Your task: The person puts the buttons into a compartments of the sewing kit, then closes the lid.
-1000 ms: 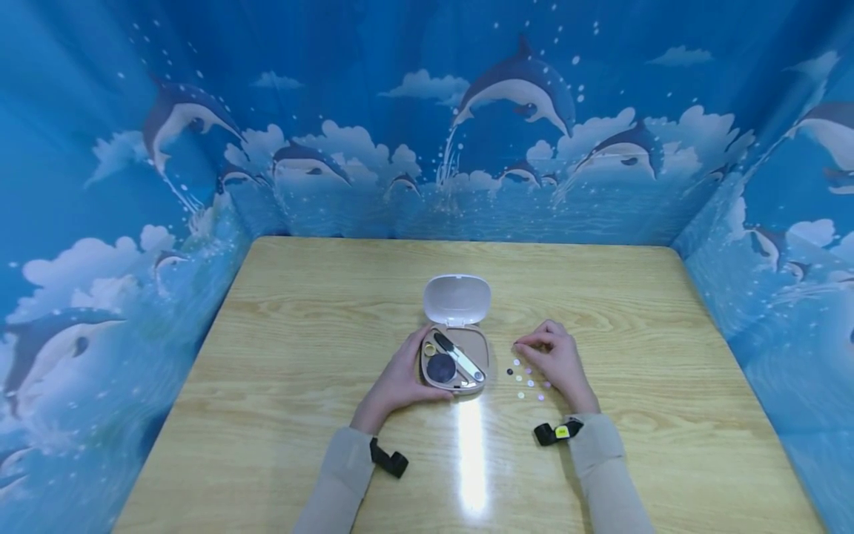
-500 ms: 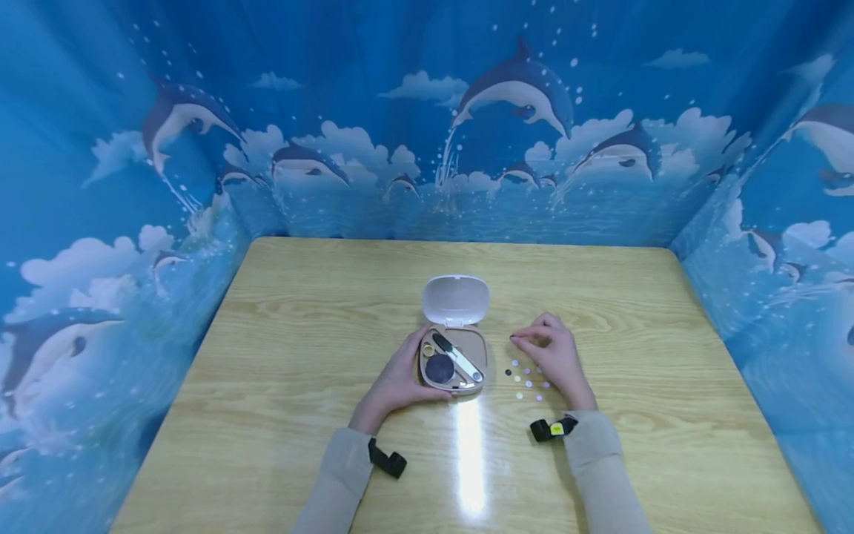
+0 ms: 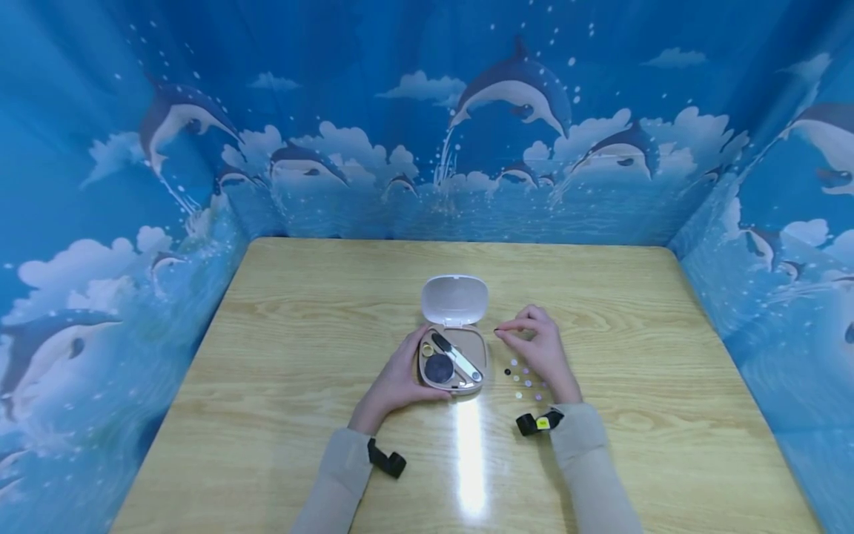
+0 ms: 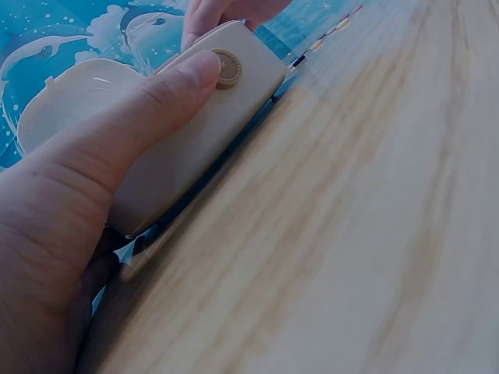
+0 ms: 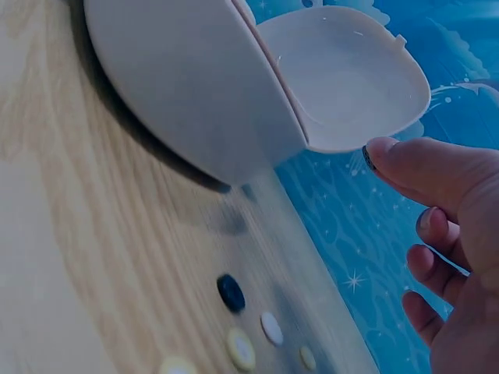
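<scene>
My left hand (image 3: 398,380) grips the near left side of a beige sewing-kit box (image 3: 474,343), which stands on the table with its clear lid (image 3: 455,299) raised. In the left wrist view the thumb presses beside a round catch (image 4: 228,70) on the box's front. Inside lie a white tool with a black end (image 3: 460,360), a dark round piece (image 3: 439,368) and a small gold ring-like piece (image 3: 428,349). My right hand (image 3: 542,350) pinches a small dark button (image 5: 368,158) between thumb and forefinger, just right of the box and above the table.
Several loose buttons, white, pale and lilac, lie right of the box, with one black button (image 3: 508,371) among them. A wooden table (image 3: 320,319) bears everything. Blue dolphin-print curtains (image 3: 360,89) enclose its back and sides.
My right hand has lifted the dark button away from the loose buttons and carried it left and farther back, close to the box. The left hand keeps its grip on the box.
</scene>
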Available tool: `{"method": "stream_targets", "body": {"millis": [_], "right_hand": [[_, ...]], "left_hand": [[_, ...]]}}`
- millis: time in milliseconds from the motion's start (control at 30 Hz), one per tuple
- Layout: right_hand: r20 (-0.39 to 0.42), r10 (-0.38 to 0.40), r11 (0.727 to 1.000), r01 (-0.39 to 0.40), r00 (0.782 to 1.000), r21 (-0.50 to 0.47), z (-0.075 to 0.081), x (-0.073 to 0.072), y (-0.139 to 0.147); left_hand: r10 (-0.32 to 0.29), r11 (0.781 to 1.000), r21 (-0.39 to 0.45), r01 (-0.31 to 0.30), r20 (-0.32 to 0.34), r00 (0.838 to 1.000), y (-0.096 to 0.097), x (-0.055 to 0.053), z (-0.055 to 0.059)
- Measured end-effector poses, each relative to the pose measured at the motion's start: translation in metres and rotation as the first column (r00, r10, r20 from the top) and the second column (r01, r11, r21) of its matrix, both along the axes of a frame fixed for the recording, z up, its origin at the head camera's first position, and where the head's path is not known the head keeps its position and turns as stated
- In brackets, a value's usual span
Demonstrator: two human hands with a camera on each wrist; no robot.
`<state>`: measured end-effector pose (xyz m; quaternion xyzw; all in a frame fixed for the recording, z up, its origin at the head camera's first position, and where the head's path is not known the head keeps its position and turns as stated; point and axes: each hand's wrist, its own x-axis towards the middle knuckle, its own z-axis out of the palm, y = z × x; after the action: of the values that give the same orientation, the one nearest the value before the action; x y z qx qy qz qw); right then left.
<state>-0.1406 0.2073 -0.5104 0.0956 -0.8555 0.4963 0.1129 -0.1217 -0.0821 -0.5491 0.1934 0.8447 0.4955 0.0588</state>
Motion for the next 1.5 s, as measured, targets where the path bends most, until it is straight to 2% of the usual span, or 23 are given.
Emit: {"method": "stream_targets", "body": {"millis": [333,767,1167,1500], "right_hand": [[0.070,0.021,0.999,-0.018,0.997,-0.050,0.000,-0.006,-0.024],[0.046,0.056,0.997,-0.053,0.997,-0.059,-0.007,-0.012,-0.051],[0.076,-0.012,1.000,0.009,0.997,0.028,-0.006,-0.008,-0.068],[-0.023,-0.030,0.993,0.032,0.999,0.113,-0.007,-0.005,-0.079]], "left_hand": [[-0.015,1.000,0.009,0.015,-0.010,1.000,0.000,0.000,0.000],[-0.018,1.000,0.000,0.018,-0.017,1.000,-0.001,0.000,-0.001],[-0.015,1.000,-0.013,0.014,-0.012,1.000,-0.001,-0.001,0.000],[-0.014,1.000,-0.020,0.013,-0.018,1.000,-0.001,-0.001,0.000]]}}
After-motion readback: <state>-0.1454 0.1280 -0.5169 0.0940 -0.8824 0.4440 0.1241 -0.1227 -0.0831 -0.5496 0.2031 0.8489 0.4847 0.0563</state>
